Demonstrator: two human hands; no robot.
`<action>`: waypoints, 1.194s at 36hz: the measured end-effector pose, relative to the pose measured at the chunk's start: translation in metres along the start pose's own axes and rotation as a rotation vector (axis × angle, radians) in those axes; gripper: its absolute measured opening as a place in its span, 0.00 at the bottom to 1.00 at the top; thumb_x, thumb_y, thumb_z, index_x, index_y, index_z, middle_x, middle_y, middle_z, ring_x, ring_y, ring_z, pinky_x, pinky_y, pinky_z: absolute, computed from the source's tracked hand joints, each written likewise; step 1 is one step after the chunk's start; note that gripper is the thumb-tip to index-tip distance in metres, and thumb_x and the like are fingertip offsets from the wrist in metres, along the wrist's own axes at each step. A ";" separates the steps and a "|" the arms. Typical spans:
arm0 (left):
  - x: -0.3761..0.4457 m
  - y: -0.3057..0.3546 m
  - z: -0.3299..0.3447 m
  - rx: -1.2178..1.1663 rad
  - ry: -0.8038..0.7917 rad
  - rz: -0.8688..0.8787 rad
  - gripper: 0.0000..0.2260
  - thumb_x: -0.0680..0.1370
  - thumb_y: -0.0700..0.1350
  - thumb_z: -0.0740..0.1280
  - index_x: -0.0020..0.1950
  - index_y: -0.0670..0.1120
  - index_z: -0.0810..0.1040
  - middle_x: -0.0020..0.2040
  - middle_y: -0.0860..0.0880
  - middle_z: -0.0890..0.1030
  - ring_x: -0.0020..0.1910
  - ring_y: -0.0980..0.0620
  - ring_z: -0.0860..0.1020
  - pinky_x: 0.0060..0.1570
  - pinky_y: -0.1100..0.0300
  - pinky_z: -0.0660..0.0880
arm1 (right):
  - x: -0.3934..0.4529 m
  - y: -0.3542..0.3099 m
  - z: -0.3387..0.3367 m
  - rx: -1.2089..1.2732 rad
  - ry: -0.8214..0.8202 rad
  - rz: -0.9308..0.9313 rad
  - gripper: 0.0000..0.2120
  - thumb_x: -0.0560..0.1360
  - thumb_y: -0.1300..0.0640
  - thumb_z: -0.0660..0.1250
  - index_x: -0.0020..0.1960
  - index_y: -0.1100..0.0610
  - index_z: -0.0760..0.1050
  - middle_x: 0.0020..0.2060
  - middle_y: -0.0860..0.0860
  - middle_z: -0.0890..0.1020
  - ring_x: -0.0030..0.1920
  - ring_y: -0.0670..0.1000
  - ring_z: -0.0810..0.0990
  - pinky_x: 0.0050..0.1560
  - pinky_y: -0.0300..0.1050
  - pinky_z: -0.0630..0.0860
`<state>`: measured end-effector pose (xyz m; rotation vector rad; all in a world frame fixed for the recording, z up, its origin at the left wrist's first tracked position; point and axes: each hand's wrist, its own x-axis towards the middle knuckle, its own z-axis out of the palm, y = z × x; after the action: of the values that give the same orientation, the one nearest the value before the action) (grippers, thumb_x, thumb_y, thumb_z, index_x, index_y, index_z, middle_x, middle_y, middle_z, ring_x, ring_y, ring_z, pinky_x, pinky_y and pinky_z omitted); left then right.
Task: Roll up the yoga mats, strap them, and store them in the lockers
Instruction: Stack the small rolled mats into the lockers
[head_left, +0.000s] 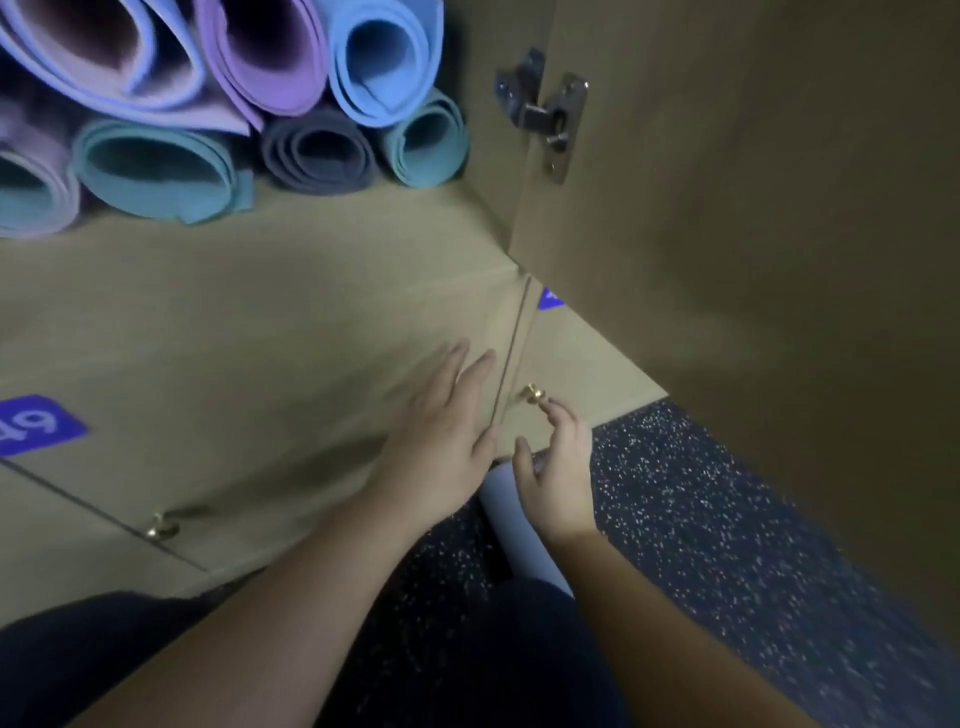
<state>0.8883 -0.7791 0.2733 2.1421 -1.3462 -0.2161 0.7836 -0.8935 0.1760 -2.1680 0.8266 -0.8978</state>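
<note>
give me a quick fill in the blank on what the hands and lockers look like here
1. The left hand lies flat, fingers straight, on a ____ locker door.
2. The right hand reaches its fingertips to a small ____ knob.
3. The rolled mats lie stacked in the ____ locker above.
4. The purple label on the left reads ____.

Missing words: closed; brass; open; 49

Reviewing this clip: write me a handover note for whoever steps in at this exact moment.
Left hand: open, fingers straight, flat on the closed lower locker door.
Right hand: fingertips at the brass knob of the neighbouring lower door, not clearly gripping it.
Rolled mats are stacked in the open upper locker; its door stands open. A pale rolled mat lies below the hands, over the speckled floor.
Left: probably open the lower door, store that mat, close up.
</note>
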 end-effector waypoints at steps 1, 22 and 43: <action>-0.001 0.002 0.005 0.008 -0.078 -0.033 0.32 0.80 0.49 0.63 0.79 0.50 0.49 0.80 0.48 0.44 0.78 0.50 0.47 0.74 0.56 0.50 | -0.009 0.015 0.000 -0.029 -0.028 0.059 0.22 0.77 0.62 0.66 0.69 0.63 0.66 0.66 0.56 0.68 0.68 0.52 0.65 0.69 0.37 0.64; -0.025 0.008 0.029 0.135 -0.422 -0.156 0.35 0.80 0.59 0.58 0.78 0.56 0.39 0.78 0.54 0.38 0.77 0.51 0.39 0.76 0.49 0.47 | -0.077 0.144 0.047 -0.529 -0.743 0.659 0.45 0.73 0.43 0.72 0.78 0.46 0.47 0.75 0.56 0.54 0.73 0.61 0.58 0.70 0.60 0.63; -0.029 -0.022 -0.001 0.134 -0.447 -0.216 0.25 0.79 0.58 0.59 0.75 0.56 0.62 0.71 0.56 0.66 0.68 0.56 0.66 0.64 0.61 0.64 | -0.083 0.115 0.042 -0.386 -0.471 0.394 0.47 0.66 0.54 0.72 0.78 0.56 0.50 0.66 0.58 0.67 0.67 0.60 0.64 0.67 0.55 0.63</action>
<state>0.8921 -0.7463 0.2566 2.4491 -1.3925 -0.7473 0.7345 -0.8879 0.0368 -2.2771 1.1879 -0.0220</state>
